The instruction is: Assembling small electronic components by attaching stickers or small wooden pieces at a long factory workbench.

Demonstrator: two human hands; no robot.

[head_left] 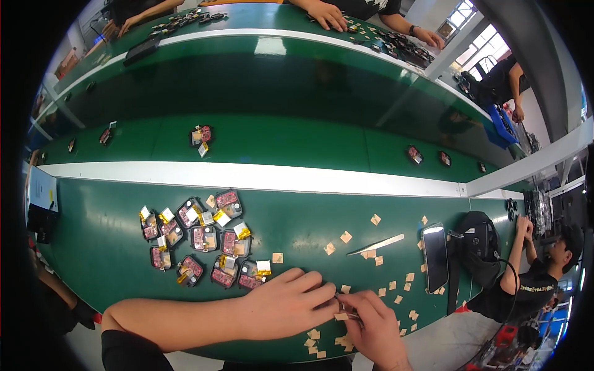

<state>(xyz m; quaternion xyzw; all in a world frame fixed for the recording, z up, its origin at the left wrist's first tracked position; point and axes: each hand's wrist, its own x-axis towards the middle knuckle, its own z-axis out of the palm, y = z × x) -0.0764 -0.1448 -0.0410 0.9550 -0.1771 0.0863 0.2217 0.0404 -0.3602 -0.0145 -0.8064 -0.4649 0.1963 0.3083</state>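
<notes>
My left hand (296,304) reaches across the front of the green bench with its fingers bent. Its fingertips meet those of my right hand (374,324), which is closed in a pinch. A small tan square pad (341,316) shows at the right fingertips, beside a thin greyish piece partly hidden by the fingers. What the left fingertips grip is hidden. Just beyond the left wrist lies a cluster of open black device housings (204,238) with reddish circuit boards and silver battery cells. More loose tan pads (314,334) lie around the right hand.
Silver tweezers (375,244) lie beyond my right hand, with a phone (435,256) and a black bag (479,238) further right. A white rail (247,175) separates the bench from a green conveyor belt (297,139) carrying several housings. Other people work opposite and at right.
</notes>
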